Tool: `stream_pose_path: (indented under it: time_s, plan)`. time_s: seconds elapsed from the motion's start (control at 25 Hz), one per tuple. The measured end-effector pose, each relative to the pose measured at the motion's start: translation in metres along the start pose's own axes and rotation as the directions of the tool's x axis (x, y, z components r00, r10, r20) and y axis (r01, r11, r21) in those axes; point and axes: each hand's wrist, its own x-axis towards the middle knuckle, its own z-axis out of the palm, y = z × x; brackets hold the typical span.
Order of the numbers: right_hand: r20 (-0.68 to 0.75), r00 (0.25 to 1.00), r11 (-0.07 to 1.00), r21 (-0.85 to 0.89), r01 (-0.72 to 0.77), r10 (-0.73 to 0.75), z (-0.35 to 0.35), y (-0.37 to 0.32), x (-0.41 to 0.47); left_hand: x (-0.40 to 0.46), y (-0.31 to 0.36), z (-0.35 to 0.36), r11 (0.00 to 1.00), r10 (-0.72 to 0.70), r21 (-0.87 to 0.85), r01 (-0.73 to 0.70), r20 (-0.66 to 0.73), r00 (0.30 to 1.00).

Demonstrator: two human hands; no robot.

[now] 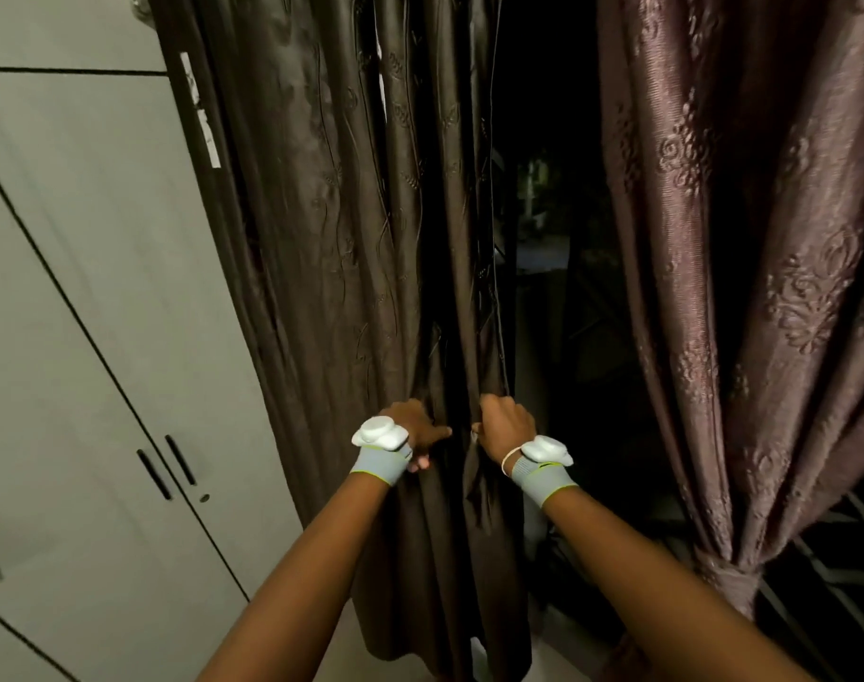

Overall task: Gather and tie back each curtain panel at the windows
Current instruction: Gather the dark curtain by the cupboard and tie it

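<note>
You are facing two curtain panels and one pale wardrobe (pixel 90 297) with two doors and two dark handles (pixel 166 467), seen past your two forearms.

The wardrobe fills the left side, its top and bottom cut off by the frame. Just beside it hangs the dark brown curtain (pixel 351 228), falling in loose folds from above the frame to near the floor, not yet tied. To the right, well apart from it, hangs the mauve patterned curtain (pixel 744 268), already cinched low down by a matching tie (pixel 727 580). Between the two panels lies a dark opening — the window, where only faint shapes show and nothing can be made out. That gap is the free room beside your right arm; the wardrobe closes in the left.

Your left hand (pixel 412 430) curls round a bunch of folds in the brown curtain, fingers hidden in the cloth. Your right hand (pixel 506 425) grips that panel's right edge, fingers wrapped round it. The hands are near each other, level, not touching.

Each wrist carries one grey band with one white device — two in all.
</note>
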Motion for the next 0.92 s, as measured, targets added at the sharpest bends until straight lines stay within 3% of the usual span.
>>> stream_pose_path:
  time_s: [0.08, 0.16, 0.24, 0.32, 0.4, 0.48, 0.56, 0.92]
  plan:
    - [-0.016, 1.0, 1.0, -0.008, -0.016, 0.016, 0.001, -0.002, -0.003, 0.002, -0.003, -0.003, 0.985, -0.009, 0.169, 0.043, -0.195, 0.981]
    - [-0.017, 0.999, 0.999, -0.027, -0.037, 0.037, 0.0, -0.002, -0.006, 0.001, 0.003, -0.002, 0.968, 0.036, 0.241, 0.071, -0.413, 0.91]
    - [-0.019, 0.998, 0.997, -0.047, -0.064, 0.063, -0.001, 0.002, -0.008, 0.004, 0.009, 0.002, 0.972, 0.077, 0.231, 0.043, -0.484, 0.872]
    - [-0.018, 0.996, 0.995, -0.05, -0.084, 0.083, -0.003, 0.007, -0.011, 0.013, 0.009, 0.009, 0.987, 0.109, 0.159, -0.04, -0.454, 0.884]
    - [-0.005, 0.994, 0.993, -0.042, -0.109, 0.109, -0.005, 0.011, -0.012, 0.026, 0.01, 0.017, 0.976, 0.179, -0.061, -0.21, -0.326, 0.928]
    - [0.013, 0.992, 0.991, -0.039, -0.125, 0.125, -0.006, 0.014, -0.013, 0.036, 0.015, 0.026, 0.894, 0.287, -0.29, -0.342, -0.217, 0.933]
    - [0.025, 0.991, 0.991, -0.043, -0.129, 0.13, -0.008, 0.015, -0.013, 0.05, 0.018, 0.035, 0.835, 0.355, -0.362, -0.413, -0.219, 0.909]
    - [-0.058, 0.976, 0.976, -0.052, -0.211, 0.208, -0.008, 0.008, -0.017, 0.018, 0.016, 0.048, 0.916, 0.388, 0.038, -0.399, -0.335, 0.858]
